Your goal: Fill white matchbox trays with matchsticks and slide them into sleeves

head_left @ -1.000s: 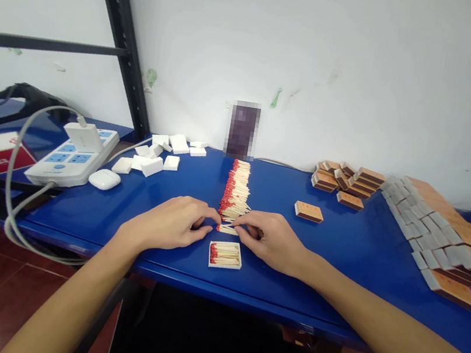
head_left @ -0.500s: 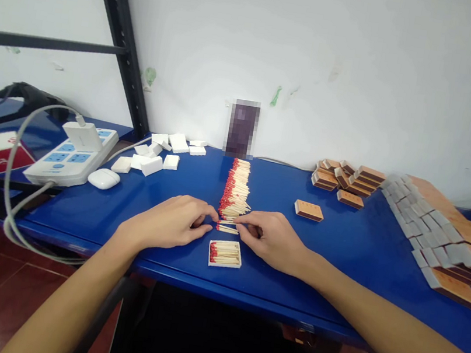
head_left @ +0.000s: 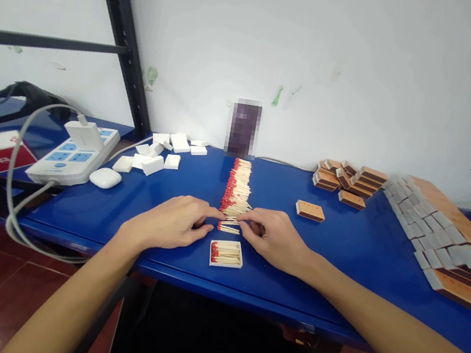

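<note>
Wooden matches, thin pale sticks with rounded red heads, lie in a dense row down the middle of the blue tabletop, from near its back edge toward the front edge, heads on the left. A few sparser sticks at the near end, slightly askew. Left hand: index finger extended to the red heads there, thumb parted from it. Right hand: index fingertip at the bare stick ends, thumb close below; cannot tell whether they pinch a stick. Just nearer the front edge: shallow white rectangular tray, partly filled with matches, heads left. Right of the row, a single flat orange matchbox; a jumbled pile of matchboxes by the back edge; toward the right end, stepped stacks, grey ends outward. Back left: scattered white blocky pieces, smooth rounded white case, power strip.
</note>
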A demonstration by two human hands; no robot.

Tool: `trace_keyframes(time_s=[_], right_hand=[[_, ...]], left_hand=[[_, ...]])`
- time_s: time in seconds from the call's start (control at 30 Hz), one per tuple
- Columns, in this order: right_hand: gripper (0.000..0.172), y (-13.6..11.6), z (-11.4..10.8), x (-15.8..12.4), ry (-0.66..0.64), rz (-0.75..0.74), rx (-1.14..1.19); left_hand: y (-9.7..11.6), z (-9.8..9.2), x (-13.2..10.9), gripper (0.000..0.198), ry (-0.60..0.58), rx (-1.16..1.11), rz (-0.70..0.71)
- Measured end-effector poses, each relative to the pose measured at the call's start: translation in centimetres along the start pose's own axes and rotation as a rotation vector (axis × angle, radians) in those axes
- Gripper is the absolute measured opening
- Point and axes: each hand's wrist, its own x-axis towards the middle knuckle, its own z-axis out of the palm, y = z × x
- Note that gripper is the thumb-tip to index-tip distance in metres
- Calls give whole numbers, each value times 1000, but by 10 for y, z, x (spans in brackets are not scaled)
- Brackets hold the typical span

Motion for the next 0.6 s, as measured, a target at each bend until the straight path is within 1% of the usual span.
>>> trace_keyframes(time_s=[0.1, 0.17, 0.37, 0.6], right_hand=[[17, -1, -1, 0, 29, 18, 8], [17, -2, -2, 0, 23, 4, 17], [18, -2, -3, 0, -15, -12, 10], [17, 1, 0, 1, 34, 39, 32]], left_hand=[[1, 1, 0, 41, -14, 46, 10], [2, 1, 0, 42, -23, 64, 15], [3, 1, 0, 41, -34, 64, 5], [2, 1, 0, 36, -45, 30, 4]])
